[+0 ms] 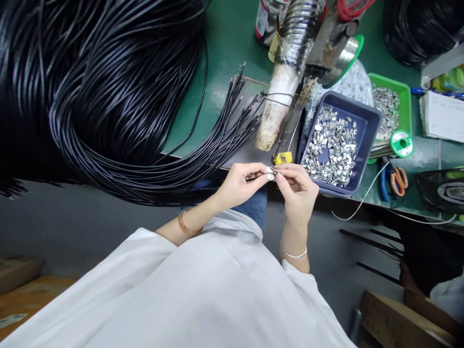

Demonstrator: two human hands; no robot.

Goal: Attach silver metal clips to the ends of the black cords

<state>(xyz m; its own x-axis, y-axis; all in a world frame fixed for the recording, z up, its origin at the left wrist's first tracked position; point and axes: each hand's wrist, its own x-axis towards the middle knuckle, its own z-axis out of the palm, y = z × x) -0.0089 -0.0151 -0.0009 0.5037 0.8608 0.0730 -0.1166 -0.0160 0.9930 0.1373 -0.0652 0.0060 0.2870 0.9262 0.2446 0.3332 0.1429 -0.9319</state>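
Observation:
My left hand (243,182) and my right hand (297,191) meet at the table's front edge, thumbs and fingers pinched together. Between their tips is a tiny dark, metallic-looking piece (275,172), mostly covered by the fingers. White wrapping covers some left fingertips. To the left, a bundle of thin black cables (155,171) fans its stripped ends over a brown board (235,157). Just beyond my fingers lies a small yellow block (282,158). A blue-grey bin (366,130) of small metal connector shells (331,150) stands right beside my right hand.
A plastic-wrapped duct (281,92) hangs low over the board. Behind the bin sit a solder wire spool (344,60) and a green tray (406,96). Orange-and-blue-handled pliers (393,181) lie at the right edge. A large black cable heap (108,72) fills the left.

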